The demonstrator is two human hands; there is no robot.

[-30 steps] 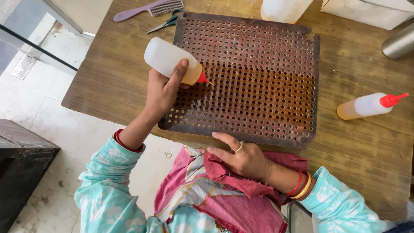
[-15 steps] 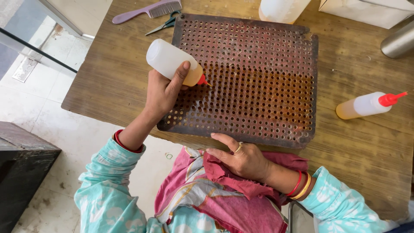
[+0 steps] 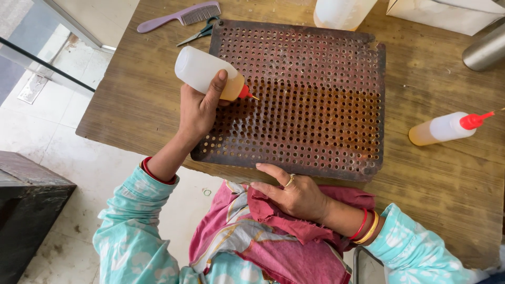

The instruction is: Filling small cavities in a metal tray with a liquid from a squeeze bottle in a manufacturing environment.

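Head view: left hand [image 3: 197, 110] grip clamped round squeeze bottle [image 3: 208, 73]; right hand [image 3: 294, 194] flat, fingers apart, on cloth [image 3: 294, 226].

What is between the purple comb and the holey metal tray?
A pair of scissors lies between the purple comb and the perforated tray, in the head view.

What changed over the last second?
Barely anything: the left hand keeps the squeeze bottle tipped, nozzle at the perforated tray; any shift is too slight to call. The right hand stays at the tray's near edge on the red cloth. The second bottle is unmoved.
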